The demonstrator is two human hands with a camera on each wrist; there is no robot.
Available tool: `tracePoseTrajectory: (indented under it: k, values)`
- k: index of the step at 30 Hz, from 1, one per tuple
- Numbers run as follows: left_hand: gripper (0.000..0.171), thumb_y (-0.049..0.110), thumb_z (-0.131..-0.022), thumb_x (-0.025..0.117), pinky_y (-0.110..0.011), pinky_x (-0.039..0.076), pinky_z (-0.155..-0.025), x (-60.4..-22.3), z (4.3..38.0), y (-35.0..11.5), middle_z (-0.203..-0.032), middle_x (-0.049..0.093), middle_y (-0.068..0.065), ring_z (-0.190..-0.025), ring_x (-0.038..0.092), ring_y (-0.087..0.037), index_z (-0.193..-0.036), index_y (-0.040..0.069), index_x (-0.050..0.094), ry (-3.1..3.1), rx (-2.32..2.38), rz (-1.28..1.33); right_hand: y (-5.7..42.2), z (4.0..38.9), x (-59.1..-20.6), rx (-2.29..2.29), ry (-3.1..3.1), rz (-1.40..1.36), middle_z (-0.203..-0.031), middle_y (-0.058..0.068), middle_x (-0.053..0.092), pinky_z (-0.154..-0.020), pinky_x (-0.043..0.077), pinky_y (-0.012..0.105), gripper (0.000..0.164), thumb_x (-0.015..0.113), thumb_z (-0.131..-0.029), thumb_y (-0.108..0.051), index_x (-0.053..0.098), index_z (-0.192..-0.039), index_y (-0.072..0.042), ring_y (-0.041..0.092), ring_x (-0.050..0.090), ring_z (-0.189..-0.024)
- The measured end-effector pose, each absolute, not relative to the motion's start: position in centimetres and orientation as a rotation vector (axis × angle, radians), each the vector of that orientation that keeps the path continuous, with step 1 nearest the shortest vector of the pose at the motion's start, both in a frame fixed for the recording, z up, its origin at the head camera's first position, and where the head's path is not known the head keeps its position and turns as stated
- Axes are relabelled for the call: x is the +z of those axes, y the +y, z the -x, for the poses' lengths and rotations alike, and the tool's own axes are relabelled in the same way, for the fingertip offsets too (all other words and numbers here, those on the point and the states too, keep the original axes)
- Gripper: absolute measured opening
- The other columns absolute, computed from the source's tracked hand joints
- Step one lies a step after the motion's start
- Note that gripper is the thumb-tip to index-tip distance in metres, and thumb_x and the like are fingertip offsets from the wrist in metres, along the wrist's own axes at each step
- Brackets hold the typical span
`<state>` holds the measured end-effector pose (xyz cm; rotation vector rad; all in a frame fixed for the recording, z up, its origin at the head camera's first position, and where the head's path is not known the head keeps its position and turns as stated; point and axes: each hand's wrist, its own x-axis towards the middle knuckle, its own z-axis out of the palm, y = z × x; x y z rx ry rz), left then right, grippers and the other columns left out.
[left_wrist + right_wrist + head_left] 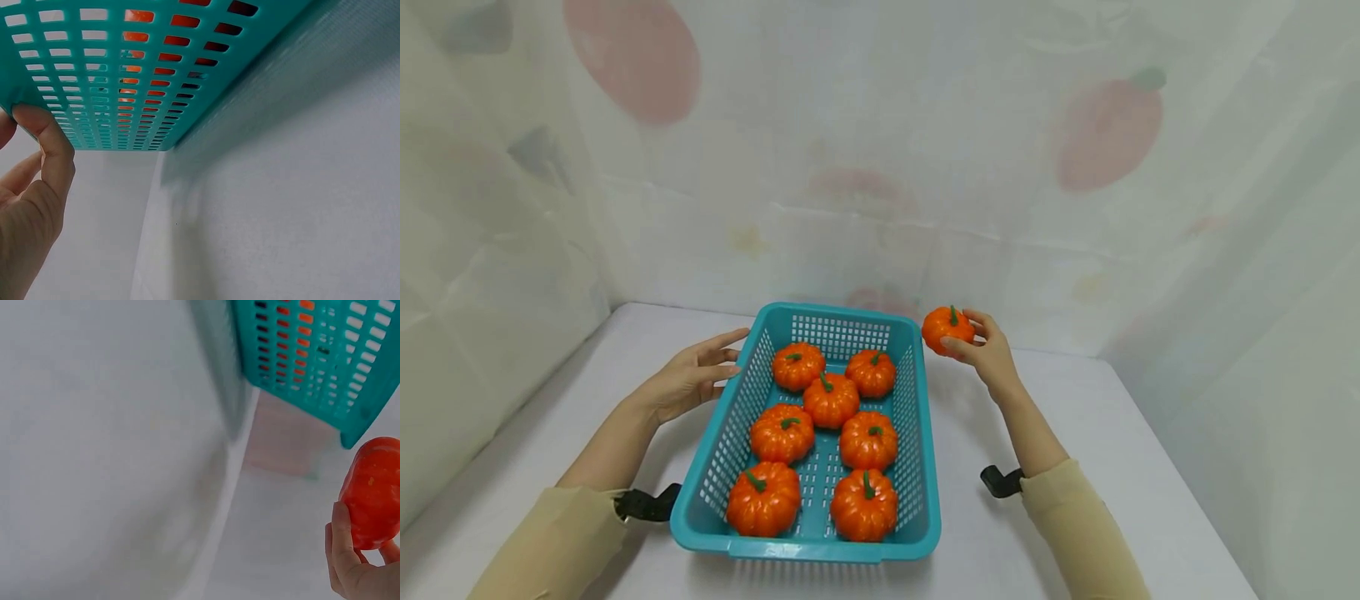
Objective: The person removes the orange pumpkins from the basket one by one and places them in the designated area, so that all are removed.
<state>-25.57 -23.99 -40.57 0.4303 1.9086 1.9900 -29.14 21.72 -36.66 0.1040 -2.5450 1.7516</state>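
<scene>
My right hand (988,354) holds a small orange pumpkin (946,331) with a green stem, raised beside the basket's far right corner. Thumb and fingers pinch it from its sides; the right wrist view shows the same pumpkin (373,494) at the right edge. A turquoise plastic basket (931,467) stands in the middle of the table, with several more pumpkins (831,400) spread over its floor, stems mostly upward. On the basket's left side, my left hand (688,379) rests its fairly straight fingers against the outer wall near the rim, also seen in the left wrist view (47,169).
The table (1000,550) is covered in white. A pale curtain (925,150) printed with fruit hangs behind it and along both sides. Black wrist mounts (1002,482) stick out from both sleeves, the left one close to the basket's near left side.
</scene>
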Motion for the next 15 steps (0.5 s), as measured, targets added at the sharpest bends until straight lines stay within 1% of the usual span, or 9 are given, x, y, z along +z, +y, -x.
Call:
tracePoseTrajectory:
  k: [4, 6, 12, 15]
  values:
    - [0.071, 0.006, -0.1, 0.052, -0.029, 0.061, -0.084, -40.6, 25.6, -24.1, -0.118, 0.055, -0.002, -0.096, 0.069, -0.01, -0.159, 0.007, 0.012, 1.9, 1.993, -0.434, 22.4, 29.9, -37.7, 1.784, -2.549, -0.012, -0.148, 0.018, 0.039, -0.097, 0.057, 0.036, 0.072, 0.072, -0.089, -0.028, 0.037, -0.15, -0.014, 0.034, 0.05, -0.126]
    - [0.071, 0.005, -0.1, 0.052, -0.029, 0.061, -0.084, -40.5, 25.6, -24.1, -0.118, 0.054, -0.003, -0.096, 0.069, -0.01, -0.159, 0.007, 0.012, 1.903, 1.989, -0.436, 22.8, 30.2, -38.2, 1.786, -2.556, 0.025, -0.148, 0.018, 0.038, -0.098, 0.057, 0.036, 0.073, 0.072, -0.089, -0.028, 0.036, -0.151, -0.014, 0.034, 0.05, -0.127]
    - [0.072, 0.008, -0.1, 0.054, -0.029, 0.061, -0.086, -40.3, 25.6, -24.0, -0.117, 0.053, -0.002, -0.098, 0.067, -0.009, -0.159, 0.008, 0.013, 1.925, 1.962, -0.427, 23.9, 30.9, -39.5, 1.736, -2.601, 0.114, -0.152, 0.019, 0.037, -0.103, 0.054, 0.043, 0.076, 0.073, -0.089, -0.029, 0.034, -0.152, -0.014, 0.035, 0.047, -0.131]
    - [0.072, 0.008, -0.1, 0.054, -0.029, 0.06, -0.086, -40.3, 25.7, -24.0, -0.117, 0.053, -0.002, -0.098, 0.067, -0.01, -0.159, 0.008, 0.013, 1.923, 1.961, -0.421, 24.3, 31.2, -40.2, 1.69, -2.641, 0.149, -0.155, 0.019, 0.035, -0.104, 0.053, 0.045, 0.076, 0.072, -0.089, -0.03, 0.033, -0.152, -0.013, 0.036, 0.044, -0.135]
